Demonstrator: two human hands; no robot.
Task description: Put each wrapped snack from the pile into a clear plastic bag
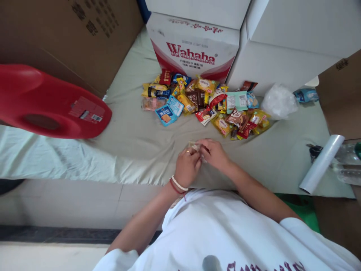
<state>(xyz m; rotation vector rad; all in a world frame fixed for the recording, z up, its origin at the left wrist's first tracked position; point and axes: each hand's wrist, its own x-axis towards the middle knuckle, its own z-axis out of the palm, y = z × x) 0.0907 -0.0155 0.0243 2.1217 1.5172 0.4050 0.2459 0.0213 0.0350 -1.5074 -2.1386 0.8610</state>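
Head camera view: a person in a white shirt (225,222) works at the near edge of a table (135,150) draped in pale green cloth, both hands drawn together just in front of the body. The left hand (188,163), wearing a ring and with a white and a red bracelet (178,185) at the wrist, closes its fingers on a small pale packet (193,145), while the right hand (213,152) pinches the same piece from the other side. Fingers cover much of the packet, so its contents cannot be made out. Beyond the hands and apart from them lies a loose heap of wrapped snacks (200,98), a light-blue pouch (170,110) at its near left side. Behind the heap stands a red-and-white Wahaha water carton (194,47); a crumpled clear plastic bag (279,102) sits at the heap's right end. A large red jug (56,88) lies at far left before a brown cardboard box (70,45), and a roll of plastic film (321,164) rests at an angle near the table's right end.
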